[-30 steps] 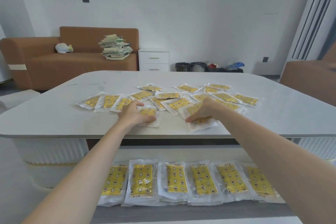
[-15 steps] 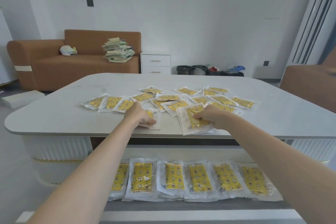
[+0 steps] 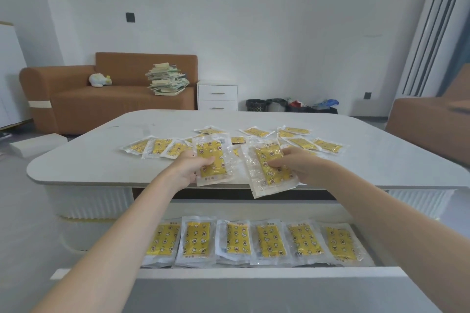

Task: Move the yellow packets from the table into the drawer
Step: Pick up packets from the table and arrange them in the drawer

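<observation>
This is a white room with a brown sofa point(image 3: 114, 101) at the back. Up close is a big white table point(image 3: 96, 168). Under its near edge, a drawer point(image 3: 254, 273) is pulled out toward the person.

The left hand point(image 3: 189, 169) grips one yellow packet point(image 3: 212, 160), with the thumb on top. The right hand point(image 3: 297, 168) grips a second packet point(image 3: 267, 178). Both are lifted up at the near edge of the table, and the second packet pokes out past it. The loose packets point(image 3: 302, 143) lie spread on the table behind the hands. A row of packets point(image 3: 269, 241) already lies flat in the drawer.

The job now looks like bringing these two down into the drawer. The clear wrap looks slippery, so both hands should hold tight. It is best to pull the hands back past the table edge first, then go down.

The row fills the drawer from side to side, so the new ones will likely go on top, laid flat. The gap between the table edge and the drawer front looks wide open. The arms are well apart, so they should not bump.
</observation>
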`<state>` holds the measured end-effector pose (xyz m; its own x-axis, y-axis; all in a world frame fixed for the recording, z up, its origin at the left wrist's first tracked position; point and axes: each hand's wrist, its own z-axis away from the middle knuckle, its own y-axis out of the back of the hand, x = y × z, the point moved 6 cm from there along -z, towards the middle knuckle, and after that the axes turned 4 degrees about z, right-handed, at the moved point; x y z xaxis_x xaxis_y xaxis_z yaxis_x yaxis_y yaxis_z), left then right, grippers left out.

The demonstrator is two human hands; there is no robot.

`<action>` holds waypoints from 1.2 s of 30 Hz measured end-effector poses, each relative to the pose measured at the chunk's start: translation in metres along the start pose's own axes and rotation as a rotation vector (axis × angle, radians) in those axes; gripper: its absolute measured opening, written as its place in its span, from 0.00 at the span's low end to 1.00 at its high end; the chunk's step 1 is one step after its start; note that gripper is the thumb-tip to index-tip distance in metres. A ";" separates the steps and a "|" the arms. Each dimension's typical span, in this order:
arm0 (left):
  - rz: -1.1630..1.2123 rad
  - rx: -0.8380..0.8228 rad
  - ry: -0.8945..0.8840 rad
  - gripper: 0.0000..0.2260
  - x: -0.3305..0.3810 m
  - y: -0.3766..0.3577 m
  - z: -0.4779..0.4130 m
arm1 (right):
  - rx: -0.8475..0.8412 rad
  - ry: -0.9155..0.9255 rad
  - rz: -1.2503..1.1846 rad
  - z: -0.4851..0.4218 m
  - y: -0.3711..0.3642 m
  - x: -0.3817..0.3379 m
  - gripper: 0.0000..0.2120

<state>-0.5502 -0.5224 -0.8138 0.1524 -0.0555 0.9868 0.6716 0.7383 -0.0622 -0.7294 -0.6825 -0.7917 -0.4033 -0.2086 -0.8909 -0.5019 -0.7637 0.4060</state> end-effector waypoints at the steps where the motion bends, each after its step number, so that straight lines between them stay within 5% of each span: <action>1: 0.010 -0.041 -0.002 0.08 0.000 -0.005 0.005 | -0.027 -0.014 -0.027 0.006 0.000 0.001 0.02; 8: -0.096 -0.243 0.040 0.07 -0.020 -0.038 0.031 | -0.102 -0.128 -0.010 0.030 0.014 0.035 0.05; 18: -0.309 -0.487 0.266 0.05 -0.085 -0.110 0.048 | -0.021 -0.421 0.362 0.058 0.054 0.106 0.13; 27: -0.407 -0.465 0.398 0.07 -0.122 -0.168 0.026 | 0.158 -0.473 0.615 0.037 0.092 0.161 0.19; 34: -0.373 -0.380 0.467 0.05 -0.134 -0.198 -0.003 | 0.152 -0.497 0.634 0.009 0.097 0.189 0.08; 36: -0.370 -0.362 0.464 0.09 -0.135 -0.205 -0.011 | 0.165 -0.500 0.655 0.002 0.097 0.191 0.15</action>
<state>-0.7004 -0.6731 -0.9357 0.1069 -0.6015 0.7917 0.9265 0.3492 0.1402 -0.8571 -0.7951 -0.9221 -0.9241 -0.2540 -0.2856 -0.1378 -0.4755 0.8688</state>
